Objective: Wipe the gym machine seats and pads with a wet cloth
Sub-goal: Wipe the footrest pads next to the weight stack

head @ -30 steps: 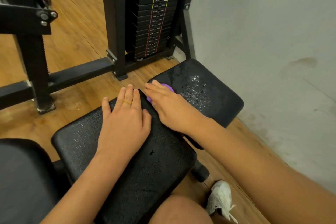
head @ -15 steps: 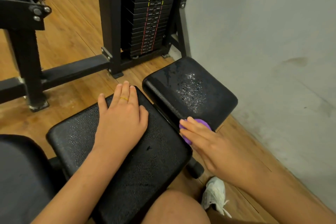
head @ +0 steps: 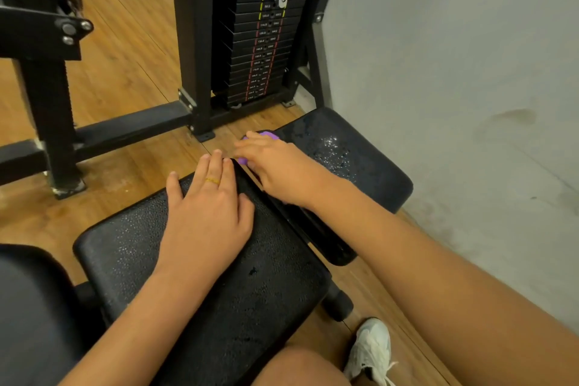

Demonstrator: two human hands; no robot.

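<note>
Wood-plank floor [head: 125,41], grey wall [head: 454,41], and a black weight stack [head: 266,41] with plate labels too small to read, just yellow and red marks. Two pebbly black vinyl pads. The left hand [head: 210,213] lies flat on the near pad [head: 125,254], wearing one gold ring [head: 213,180]. The right hand [head: 282,169] presses the purple cloth [head: 268,135] with straight fingers onto the far pad [head: 376,185], at its wet front corner.

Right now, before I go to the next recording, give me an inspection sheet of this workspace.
Surface: near pad speckled; far pad wet with droplets.
Job's things: purple cloth at the far pad's far-left corner.
Clutter: nothing seen.
Hands: left hand flat on near pad; right hand presses the cloth.
Cables: nothing seen.
Surroundings: weight stack, wooden floor, grey wall, white shoe.
</note>
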